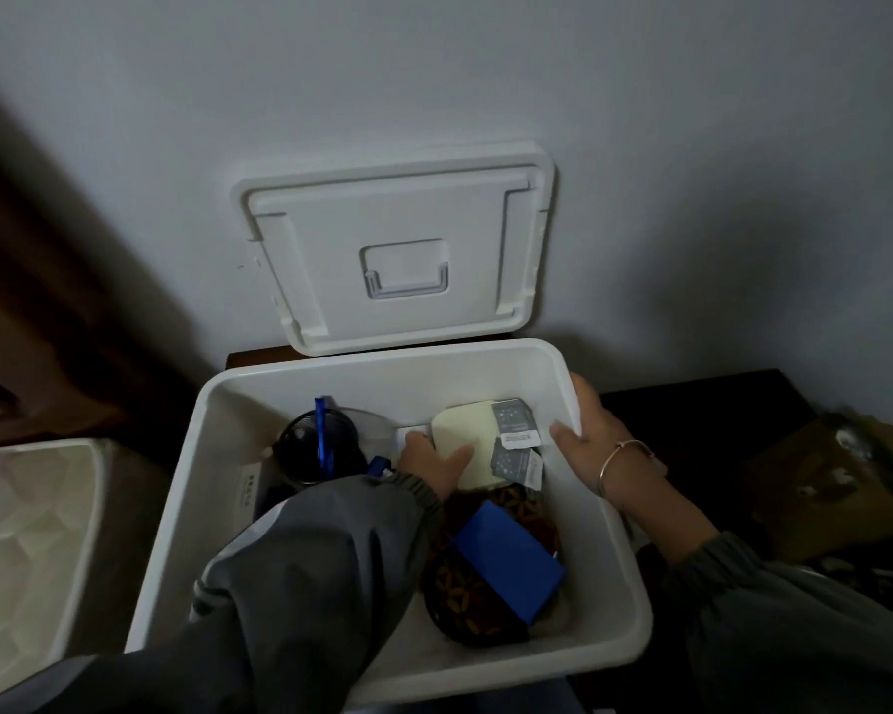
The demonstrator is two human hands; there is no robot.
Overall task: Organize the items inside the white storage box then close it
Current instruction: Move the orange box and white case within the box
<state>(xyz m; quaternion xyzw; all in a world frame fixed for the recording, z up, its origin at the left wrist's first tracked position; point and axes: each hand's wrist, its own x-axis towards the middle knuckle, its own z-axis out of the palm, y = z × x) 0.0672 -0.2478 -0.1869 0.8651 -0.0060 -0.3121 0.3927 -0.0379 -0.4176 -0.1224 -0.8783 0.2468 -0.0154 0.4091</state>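
Dead centre: white storage box (pixel 331 372), open, about half full; lid (pixel 398 249) off and propped on the wall at 12 o'clock, so closing isn't started. Right hand (pixel 586 438) grips the box rim at 3 o'clock, thumb inside the wall, steadying it; left hand (pixel 429 466) is down in the box, thumb on top of the pale pad (pixel 457 430), fingers curled at its 9 o'clock edge, looks like a pinch.

Contents: patterned pouch (pixel 460 602) at 6 o'clock with the blue carton (pixel 506 564) on top; mesh cup (pixel 305 450) at 10 o'clock with a blue pen (pixel 322 430) standing in it; grey packets (pixel 514 420) lying on the pad at 2 o'clock.

Risks, my read: lifting the pad likely slides the packets off; left sleeve sits close to the cup, could tip it; pen stands tall, may foul the lid; lid may slip down the wall.

Room: bare floor of the box along 4 to 5 o'clock; far wall tight behind the pad.
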